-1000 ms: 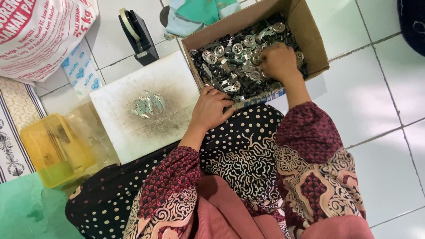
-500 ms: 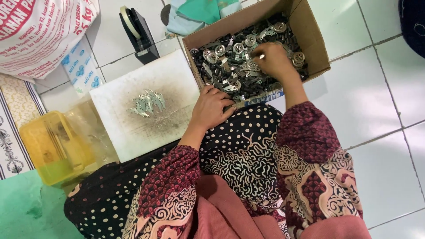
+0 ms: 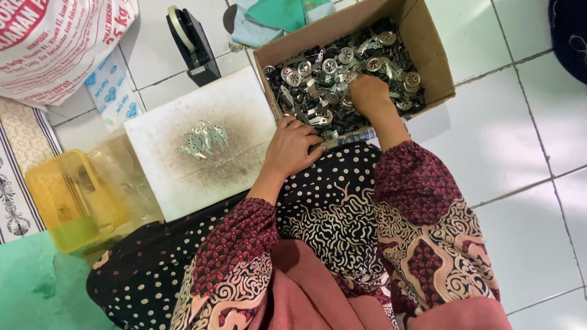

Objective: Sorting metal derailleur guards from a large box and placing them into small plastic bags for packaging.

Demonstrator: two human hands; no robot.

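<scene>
Head view, setting: I look straight down at a person seated on a white tiled floor (image 3: 520,153), patterned sleeves and a dotted skirt (image 3: 330,201) filling the lower half of the view.
Cardboard box (image 3: 428,43): sits at 1 o'clock from the lap, open-topped, holding a loose heap of small metal parts (image 3: 324,73), silver discs and dark pieces mixed together.
Right hand (image 3: 367,95): reaches into the box, palm down, fingers curled into the heap. I cannot tell whether it grips a piece, because the fingertips are buried.
Left hand (image 3: 293,146): rests at the box's near corner, at 12 o'clock from the lap, fingers loosely bent over the cardboard edge. It seems to steady the box, with nothing visibly held.
White board (image 3: 244,110): lies at 11 o'clock, just beside the box, dusty grey in the middle, with a small cluster of flat silver pieces (image 3: 203,140) fanned out on it.
Yellow tub (image 3: 67,201): at 9 o'clock, partly under clear plastic.
Tape dispenser (image 3: 192,46): black, at 11 o'clock, beyond the board.
Printed sack (image 3: 55,43): far upper left corner.
Doing it well: as I judge it, keeping the left hand braced on the corner stops the box sliding, and picking with the fingertips rather than scooping should lift one piece cleanly from the tangle.
</scene>
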